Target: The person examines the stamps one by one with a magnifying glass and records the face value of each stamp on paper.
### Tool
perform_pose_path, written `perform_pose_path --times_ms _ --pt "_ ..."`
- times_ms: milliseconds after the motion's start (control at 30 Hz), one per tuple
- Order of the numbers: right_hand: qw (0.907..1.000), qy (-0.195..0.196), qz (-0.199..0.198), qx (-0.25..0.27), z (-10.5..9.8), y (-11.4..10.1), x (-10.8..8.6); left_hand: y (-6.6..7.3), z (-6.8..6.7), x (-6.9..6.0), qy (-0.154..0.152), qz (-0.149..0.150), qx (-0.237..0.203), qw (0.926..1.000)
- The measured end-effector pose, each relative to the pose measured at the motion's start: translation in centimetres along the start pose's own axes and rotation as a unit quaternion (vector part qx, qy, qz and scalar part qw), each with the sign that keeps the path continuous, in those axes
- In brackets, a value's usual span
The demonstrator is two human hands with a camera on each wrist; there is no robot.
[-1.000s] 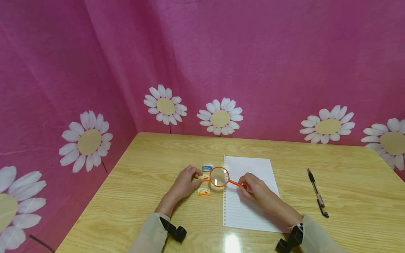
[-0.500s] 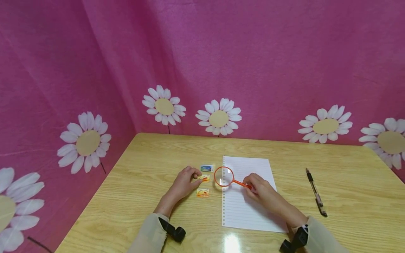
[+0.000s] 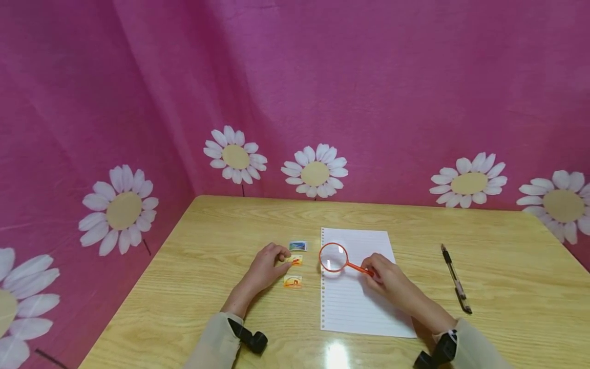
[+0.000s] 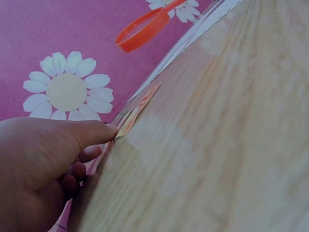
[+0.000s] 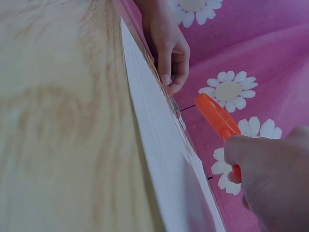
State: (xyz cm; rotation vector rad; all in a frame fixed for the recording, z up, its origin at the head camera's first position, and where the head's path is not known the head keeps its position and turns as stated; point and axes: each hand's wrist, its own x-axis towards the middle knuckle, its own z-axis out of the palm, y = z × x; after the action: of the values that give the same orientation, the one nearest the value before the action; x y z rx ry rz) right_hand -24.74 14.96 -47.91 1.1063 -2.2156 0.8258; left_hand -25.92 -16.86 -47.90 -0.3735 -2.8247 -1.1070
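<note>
My left hand (image 3: 262, 269) rests on the table by a small yellow-orange stamp (image 3: 297, 261), its thumb and forefinger pinching the left edge. In the left wrist view, that stamp (image 4: 140, 110) lies at the thumb tip. Above it is a blue-green stamp (image 3: 298, 246), and below it another yellow-orange stamp (image 3: 293, 282). My right hand (image 3: 389, 282) grips the handle of an orange-rimmed magnifying glass (image 3: 348, 264). The lens is held above the left edge of the lined paper (image 3: 355, 307), right of the stamps. In the right wrist view, the magnifying glass (image 5: 217, 116) is off the table.
A black-capped pen (image 3: 454, 277) lies on the wooden table (image 3: 230, 230), right of the paper. A pink curtain (image 3: 369, 77) with daisies hangs behind and to the left of the table.
My right hand has drawn the magnifying glass rightward, from beside the middle stamp to over the paper's edge. My left hand stays at the stamp. The head view has shifted slightly.
</note>
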Motion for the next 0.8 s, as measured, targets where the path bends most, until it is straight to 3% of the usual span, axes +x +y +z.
perform_pose_path --times_ms 367,600,800 --pt "0.9999 0.0 0.011 -0.011 -0.9 0.4 -0.7 0.0 -0.1 -0.1 -0.001 -0.004 -0.001 1.0" --pt "0.9997 0.002 0.021 -0.012 -1.4 0.7 -1.2 -0.3 -0.1 0.0 0.007 0.022 0.009 0.9997" --pt "0.999 0.002 0.035 -0.027 -1.9 0.8 -1.9 -0.2 0.1 0.0 0.006 0.016 0.008 0.9998"
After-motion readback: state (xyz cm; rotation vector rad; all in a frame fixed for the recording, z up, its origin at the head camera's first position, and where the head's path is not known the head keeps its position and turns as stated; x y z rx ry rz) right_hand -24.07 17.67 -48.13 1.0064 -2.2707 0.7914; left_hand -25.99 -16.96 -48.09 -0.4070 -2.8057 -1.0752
